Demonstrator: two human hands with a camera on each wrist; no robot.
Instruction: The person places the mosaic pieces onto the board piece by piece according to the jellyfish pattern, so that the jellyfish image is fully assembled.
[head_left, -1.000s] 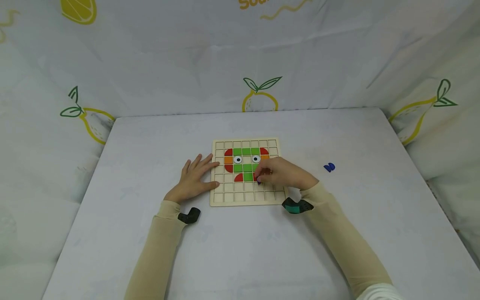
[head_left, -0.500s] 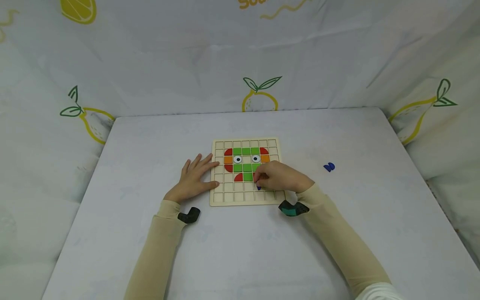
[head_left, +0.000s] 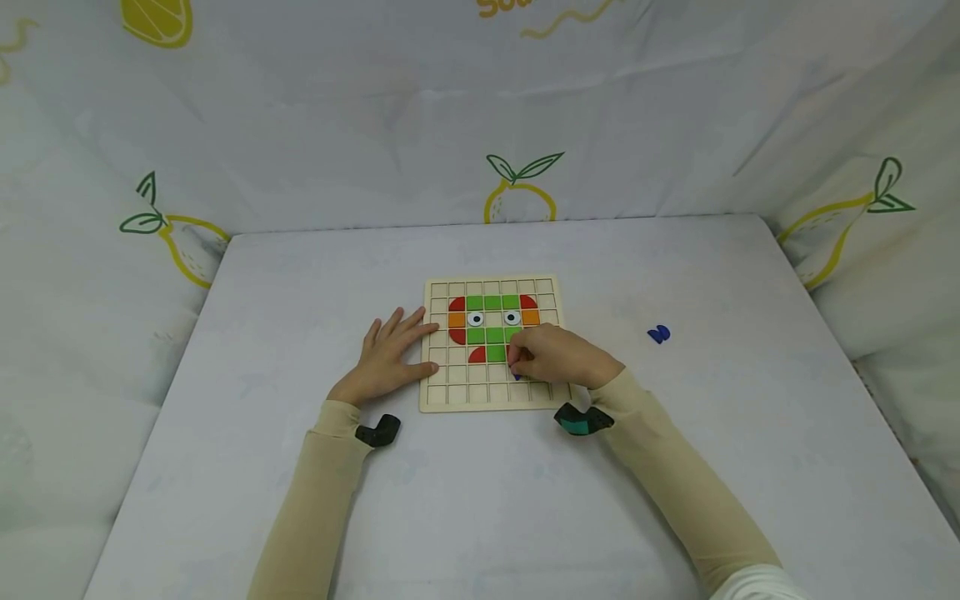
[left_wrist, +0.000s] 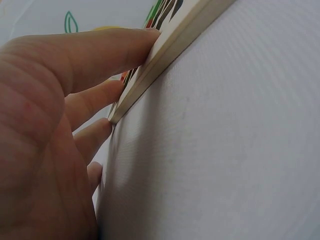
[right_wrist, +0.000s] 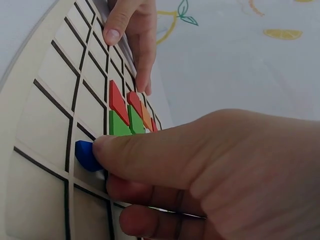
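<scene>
A pale wooden grid board (head_left: 450, 397) lies on the white table, with green, red and orange pieces and two eye pieces set in its squares. My left hand (head_left: 386, 358) is spread at the board's left edge, thumb and fingertips touching it. My right hand (head_left: 562, 354) pinches a small blue piece (right_wrist: 87, 156) between thumb and fingers, low over the lower right part of the grid. In the right wrist view the blue piece is at a square beside a green piece (right_wrist: 118, 123). Fingers hide part of it and of the neighbouring squares.
Two blue rounded pieces (head_left: 658, 334) lie on the table to the right of the board. A white cloth with lemon prints (head_left: 521, 200) hangs behind the table and at both sides.
My right hand has shifted slightly down and left with the blue piece, uncovering the orange piece at the right. My left hand has stayed where it was.
</scene>
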